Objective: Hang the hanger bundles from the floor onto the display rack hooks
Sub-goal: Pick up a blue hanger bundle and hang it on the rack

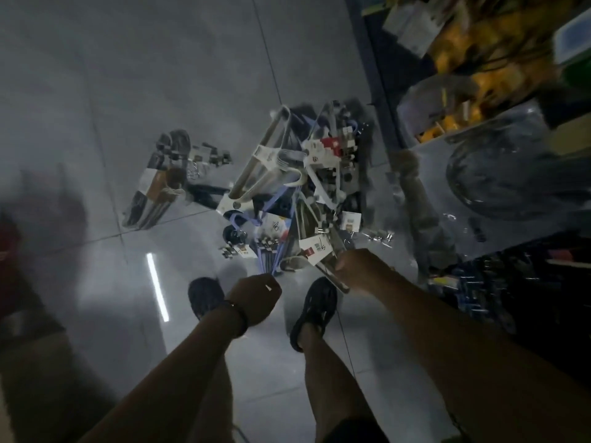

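A heap of hanger bundles [297, 183], white, blue and dark, with paper labels, lies on the grey tiled floor in front of my feet. A smaller dark bundle [163, 183] lies apart to the left. My left hand [256, 297] is curled at the near end of a blue bundle [271, 251] and seems to grip it. My right hand [361, 270] grips the near end of a grey-white bundle [326, 266] with a labelled tag. No rack hooks are visible.
Shelves packed with blurred goods [479, 59] rise along the right side, with a clear-wrapped dark item [499, 174] near floor level. My two dark shoes [315, 311] stand just behind the heap. Bare floor tiles [128, 75] stretch to the left and beyond.
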Action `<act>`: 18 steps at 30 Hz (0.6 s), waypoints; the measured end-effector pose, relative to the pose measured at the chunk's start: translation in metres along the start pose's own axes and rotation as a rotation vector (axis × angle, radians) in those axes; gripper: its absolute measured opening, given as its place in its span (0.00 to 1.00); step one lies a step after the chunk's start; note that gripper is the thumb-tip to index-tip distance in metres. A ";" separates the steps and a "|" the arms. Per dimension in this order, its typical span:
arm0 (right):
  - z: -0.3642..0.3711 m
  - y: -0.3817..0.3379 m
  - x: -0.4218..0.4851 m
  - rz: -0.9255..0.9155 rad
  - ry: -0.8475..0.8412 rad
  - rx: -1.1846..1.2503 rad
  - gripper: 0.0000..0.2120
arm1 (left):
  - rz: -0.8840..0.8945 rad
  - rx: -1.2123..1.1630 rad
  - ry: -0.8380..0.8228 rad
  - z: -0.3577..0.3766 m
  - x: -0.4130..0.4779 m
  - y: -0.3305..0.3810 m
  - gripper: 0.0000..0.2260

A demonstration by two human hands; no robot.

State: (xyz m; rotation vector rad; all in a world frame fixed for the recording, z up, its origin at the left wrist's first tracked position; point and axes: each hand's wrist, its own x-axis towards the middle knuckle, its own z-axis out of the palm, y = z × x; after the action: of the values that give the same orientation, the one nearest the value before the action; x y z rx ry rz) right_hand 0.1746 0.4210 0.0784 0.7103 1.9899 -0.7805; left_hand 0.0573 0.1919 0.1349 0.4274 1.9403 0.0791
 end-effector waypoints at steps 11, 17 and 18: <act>0.154 0.058 0.225 0.252 0.122 0.016 0.54 | 0.114 0.247 0.234 0.066 0.279 -0.065 0.21; 0.212 0.039 0.262 0.261 0.223 0.018 0.75 | 0.192 0.368 0.219 0.096 0.330 -0.103 0.15; 0.221 0.040 0.263 0.260 0.267 0.024 0.76 | 0.193 0.425 0.184 0.103 0.331 -0.111 0.15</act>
State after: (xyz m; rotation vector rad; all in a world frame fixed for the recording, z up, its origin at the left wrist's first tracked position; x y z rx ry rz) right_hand 0.1926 0.3305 -0.2550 1.1100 2.0688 -0.5778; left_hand 0.0094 0.1834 -0.2256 0.9166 2.0924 -0.1790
